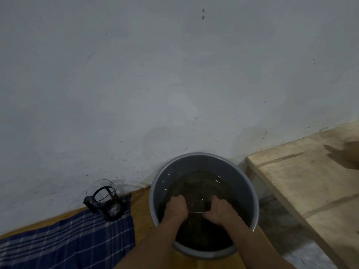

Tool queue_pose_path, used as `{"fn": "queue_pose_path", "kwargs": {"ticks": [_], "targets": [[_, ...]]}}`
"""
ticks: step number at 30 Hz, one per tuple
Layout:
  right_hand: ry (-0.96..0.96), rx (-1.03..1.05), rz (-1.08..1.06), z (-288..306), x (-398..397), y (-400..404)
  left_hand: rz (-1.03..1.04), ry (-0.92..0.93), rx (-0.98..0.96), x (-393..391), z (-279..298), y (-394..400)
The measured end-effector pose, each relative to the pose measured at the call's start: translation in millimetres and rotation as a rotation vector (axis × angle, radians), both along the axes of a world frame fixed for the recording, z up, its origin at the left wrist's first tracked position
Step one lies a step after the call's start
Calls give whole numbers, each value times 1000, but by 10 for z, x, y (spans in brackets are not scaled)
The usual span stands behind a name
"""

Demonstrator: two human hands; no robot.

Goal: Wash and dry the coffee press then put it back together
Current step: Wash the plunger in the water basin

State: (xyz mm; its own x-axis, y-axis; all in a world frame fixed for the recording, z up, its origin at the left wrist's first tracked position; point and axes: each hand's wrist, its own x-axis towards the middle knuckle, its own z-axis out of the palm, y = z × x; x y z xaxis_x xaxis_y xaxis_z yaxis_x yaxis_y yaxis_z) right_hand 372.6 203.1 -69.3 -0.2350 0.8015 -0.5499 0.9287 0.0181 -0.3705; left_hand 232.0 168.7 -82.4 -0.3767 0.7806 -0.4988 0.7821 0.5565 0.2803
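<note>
A grey bucket [157, 183] of dark water stands on the floor against the wall. Both my hands are down in the water. My left hand [176, 207] and my right hand [219, 210] are closed around a dark part of the coffee press [198, 207] held between them; the murky water hides its shape. The glass carafe in its black frame [104, 199] stands upright to the left of the bucket, on the far corner of a blue checked cloth [77, 235].
A pale grey wall [174, 74] rises right behind the bucket and carafe. A low wooden platform [310, 181] lies to the right of the bucket, with a strip of wet grey floor [281, 230] between them.
</note>
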Motion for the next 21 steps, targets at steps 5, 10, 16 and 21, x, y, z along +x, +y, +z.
{"fn": "queue_pose_path", "kwargs": {"ticks": [5,10,16,21], "targets": [[-52,109,2,-2,33,7,21,-148,-25,111,-31,6],[-34,91,-79,9,31,9,100,-152,79,67,5,60],[19,135,-34,28,0,9,53,-96,-52,51,54,-13],[-70,95,-45,14,21,-19,105,-215,-9,73,84,0]]}}
